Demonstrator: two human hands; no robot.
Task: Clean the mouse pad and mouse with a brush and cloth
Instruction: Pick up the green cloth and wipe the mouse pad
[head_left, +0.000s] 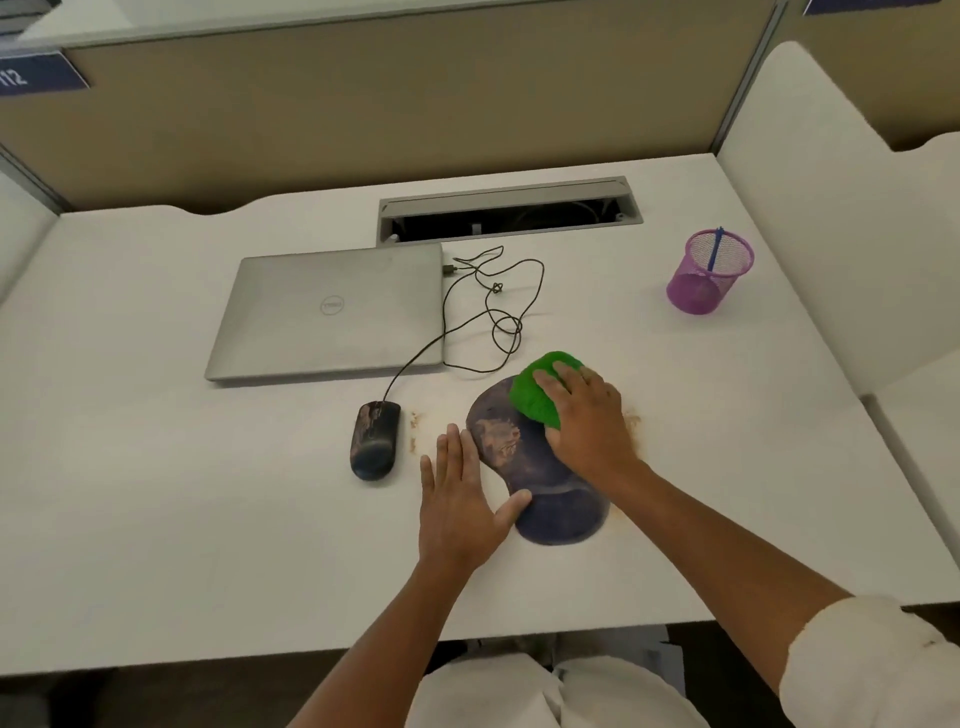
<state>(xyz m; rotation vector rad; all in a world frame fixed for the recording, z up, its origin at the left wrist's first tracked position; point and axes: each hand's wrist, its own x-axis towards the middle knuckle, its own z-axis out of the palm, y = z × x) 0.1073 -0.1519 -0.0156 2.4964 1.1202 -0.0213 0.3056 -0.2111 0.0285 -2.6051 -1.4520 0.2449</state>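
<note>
Right hand (587, 415) pressed soft green cloth (532, 389) on limp dark rubbery mouse pad (524, 457), fingers (550, 382) curled over it; left hand (457, 499) flat at pad's 9 o'clock edge, fingers spread, bracing against sliding.

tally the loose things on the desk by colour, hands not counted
Green: 1, the cloth
Dark, near black: 2, the mouse pad and the mouse
Silver: 1, the closed laptop
Purple: 1, the mesh pen cup
Blue: 1, the pen in that cup
Total: 6
</note>
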